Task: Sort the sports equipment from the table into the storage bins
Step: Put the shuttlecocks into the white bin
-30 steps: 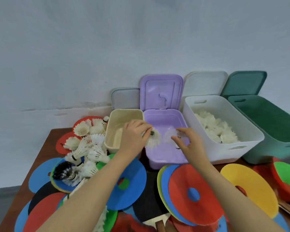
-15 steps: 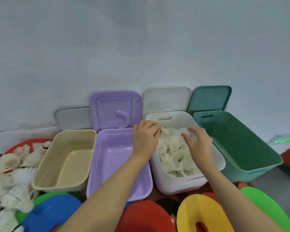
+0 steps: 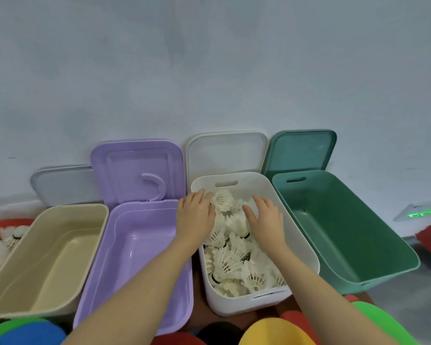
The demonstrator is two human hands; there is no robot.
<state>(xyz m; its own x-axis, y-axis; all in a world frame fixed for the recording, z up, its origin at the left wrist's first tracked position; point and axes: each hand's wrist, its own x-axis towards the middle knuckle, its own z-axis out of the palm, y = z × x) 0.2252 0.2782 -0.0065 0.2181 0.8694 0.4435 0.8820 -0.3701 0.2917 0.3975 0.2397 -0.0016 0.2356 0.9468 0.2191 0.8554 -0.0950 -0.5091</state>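
The white bin (image 3: pixel 302 235) holds a heap of white shuttlecocks (image 3: pixel 232 260). Both my hands reach into its far half from the near side. My left hand (image 3: pixel 195 211) hangs over the bin's left rim, fingers stretched out, their tips touching a shuttlecock (image 3: pixel 223 199) that lies on the heap. My right hand (image 3: pixel 265 216) hovers palm down over the pile with fingers spread and nothing gripped. More shuttlecocks (image 3: pixel 0 242) lie on the table at the far left, on a red disc.
Left of the white bin stand an empty purple bin (image 3: pixel 135 247) and an empty beige bin (image 3: pixel 47 247); an empty green bin (image 3: pixel 346 232) stands on the right. Their lids lean on the wall. Blue (image 3: pixel 28 334), yellow (image 3: pixel 271 332) and green (image 3: pixel 383 324) discs lie at the near edge.
Both hands carried shuttlecocks from above the purple bin rightward to the white bin, went down into it, and their fingers have spread. The view swung to the right.
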